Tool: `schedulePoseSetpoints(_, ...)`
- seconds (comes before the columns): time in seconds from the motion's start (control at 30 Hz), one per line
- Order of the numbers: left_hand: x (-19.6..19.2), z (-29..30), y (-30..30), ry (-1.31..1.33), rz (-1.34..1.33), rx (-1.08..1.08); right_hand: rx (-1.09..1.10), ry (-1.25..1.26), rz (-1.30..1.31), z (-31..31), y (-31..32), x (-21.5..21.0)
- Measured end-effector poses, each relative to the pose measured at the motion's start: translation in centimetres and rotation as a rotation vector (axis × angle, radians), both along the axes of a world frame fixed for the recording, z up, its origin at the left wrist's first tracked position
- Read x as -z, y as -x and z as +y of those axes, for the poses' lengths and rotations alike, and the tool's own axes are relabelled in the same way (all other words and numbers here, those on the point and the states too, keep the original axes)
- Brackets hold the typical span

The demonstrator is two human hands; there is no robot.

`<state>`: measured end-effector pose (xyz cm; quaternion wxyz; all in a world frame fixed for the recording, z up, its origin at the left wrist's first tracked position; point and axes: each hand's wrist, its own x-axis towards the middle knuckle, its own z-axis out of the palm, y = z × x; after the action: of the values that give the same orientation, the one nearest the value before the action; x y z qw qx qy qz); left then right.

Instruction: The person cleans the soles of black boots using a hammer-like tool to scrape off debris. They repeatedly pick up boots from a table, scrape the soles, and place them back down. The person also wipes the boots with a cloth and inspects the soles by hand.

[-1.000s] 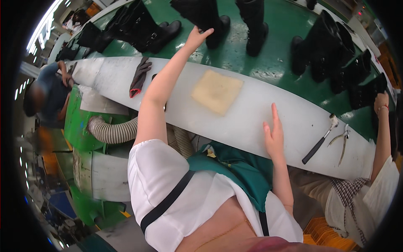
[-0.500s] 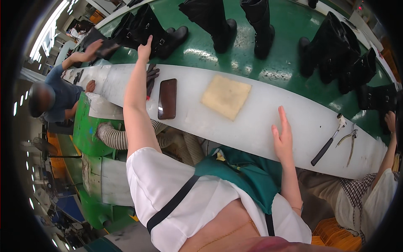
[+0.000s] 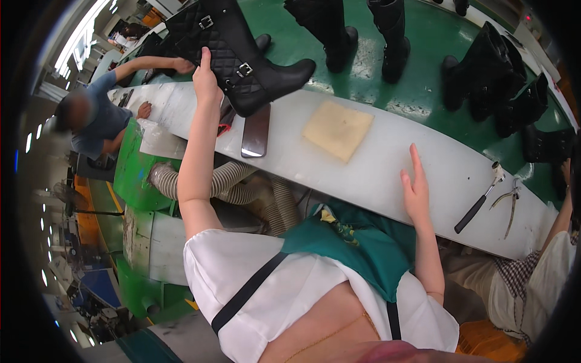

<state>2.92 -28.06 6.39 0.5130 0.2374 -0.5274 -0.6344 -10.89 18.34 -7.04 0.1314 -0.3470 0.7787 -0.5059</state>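
Note:
My left hand (image 3: pixel 207 81) grips a black quilted boot (image 3: pixel 233 51) with silver buckles, its thumb lying along the ankle. The boot is raised over the white work table (image 3: pixel 387 175), toe pointing right and slightly down, partly covering a dark phone (image 3: pixel 255 134) and a dark glove (image 3: pixel 226 121). The fingers behind the boot are hidden. Nothing is in my right hand (image 3: pixel 416 192), which hovers over the table's near edge with fingers apart. Between my hands a square yellowish cloth (image 3: pixel 338 130) lies flat on the table.
Several other black boots (image 3: pixel 484 72) stand on the green conveyor surface (image 3: pixel 417 85) beyond the table. A hammer (image 3: pixel 475 209) and pliers (image 3: pixel 509 202) lie at right. Co-workers are at left (image 3: pixel 97 121) and right (image 3: pixel 514 278). A green machine (image 3: pixel 130 172) with ribbed hoses (image 3: pixel 227 181) is below left.
My left hand has lifted the boot from the green surface and brought it nearer, over the table. My right hand stays open. The co-worker at left has moved an arm toward the boots.

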Motion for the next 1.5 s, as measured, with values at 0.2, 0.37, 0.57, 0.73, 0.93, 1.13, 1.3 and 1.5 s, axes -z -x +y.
schedulePoseSetpoints(0.2,-0.8,11.3,-1.2,-0.166,0.104,0.275,-0.082,0.22,0.033,-2.9,-0.7,-5.8)
schedulePoseSetpoints(0.37,1.9,18.5,3.1,-0.215,0.203,0.412,-0.165,0.464,0.001,-7.2,0.4,-9.8)
schedulePoseSetpoints(0.57,4.0,25.3,8.6,-0.479,0.287,0.659,-0.102,0.461,-0.144,-8.5,6.2,-8.7)
schedulePoseSetpoints(0.73,5.6,27.6,8.8,-0.513,0.235,0.816,0.01,0.336,-0.106,-6.8,7.1,-7.7)
schedulePoseSetpoints(0.93,6.5,28.5,9.1,-0.562,0.22,0.823,0.04,0.386,-0.198,-5.8,6.9,-7.5)
schedulePoseSetpoints(1.13,5.5,29.4,9.3,-0.533,0.218,0.734,0.092,0.385,-0.18,-6.0,7.8,-6.7)
schedulePoseSetpoints(1.3,3.8,34.9,8.8,0.351,0.016,0.704,-0.074,0.64,-0.299,-4.6,10.8,-6.6)
schedulePoseSetpoints(1.5,6.9,40.5,8.3,0.974,0.311,1.183,-0.927,1.586,-0.717,-2.5,13.9,-3.6)
